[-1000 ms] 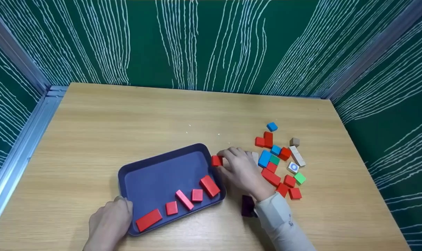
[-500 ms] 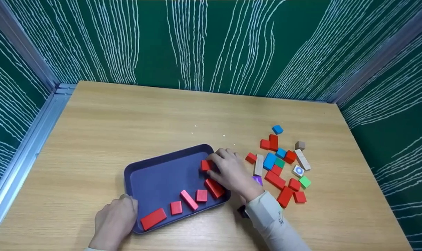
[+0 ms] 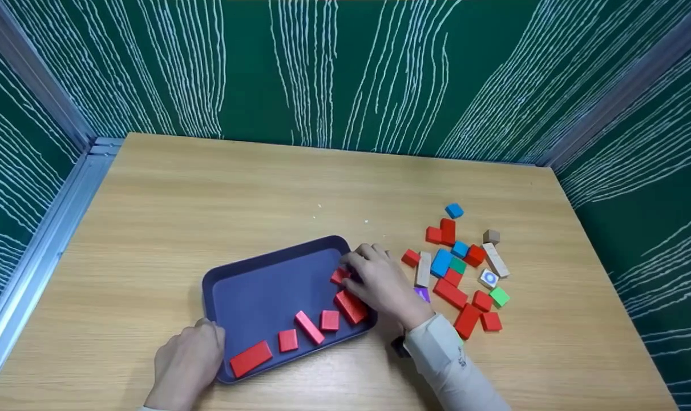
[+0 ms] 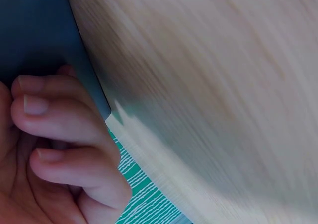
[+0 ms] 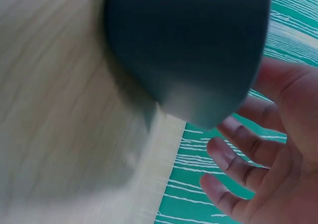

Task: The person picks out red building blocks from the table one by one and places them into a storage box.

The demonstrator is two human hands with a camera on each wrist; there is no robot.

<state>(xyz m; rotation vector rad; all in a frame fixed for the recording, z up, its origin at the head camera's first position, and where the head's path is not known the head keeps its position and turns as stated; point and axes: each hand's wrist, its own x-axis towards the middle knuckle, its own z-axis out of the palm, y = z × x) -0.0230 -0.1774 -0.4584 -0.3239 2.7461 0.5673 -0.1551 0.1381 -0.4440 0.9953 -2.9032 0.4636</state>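
A dark blue tray (image 3: 271, 297) stands on the table with its left end gripped by my left hand (image 3: 188, 357). In the left wrist view, curled fingers (image 4: 64, 117) lie along the tray wall (image 4: 44, 30). My right hand (image 3: 382, 282) reaches over the tray's right rim and pinches a small red block (image 3: 339, 276) low inside it, partly hidden by the fingers. Along the near side of the tray lie several red blocks, among them a large one (image 3: 251, 358) and a thin one (image 3: 309, 327). The right wrist view shows the tray's outer wall (image 5: 189, 50) and my fingers, not the block.
Right of the tray, loose blocks are scattered: red (image 3: 450, 293), blue (image 3: 441, 263), green (image 3: 499, 297), plain wood (image 3: 423, 269) and a white one with a blue ring (image 3: 488, 278). A purple block (image 3: 421, 294) is partly covered by my right arm. Green walls enclose the table (image 3: 237, 188).
My right hand has carried the small red block left over the tray's right rim and lowered it inside. My left hand keeps its grip on the tray; the head view has shifted slightly.
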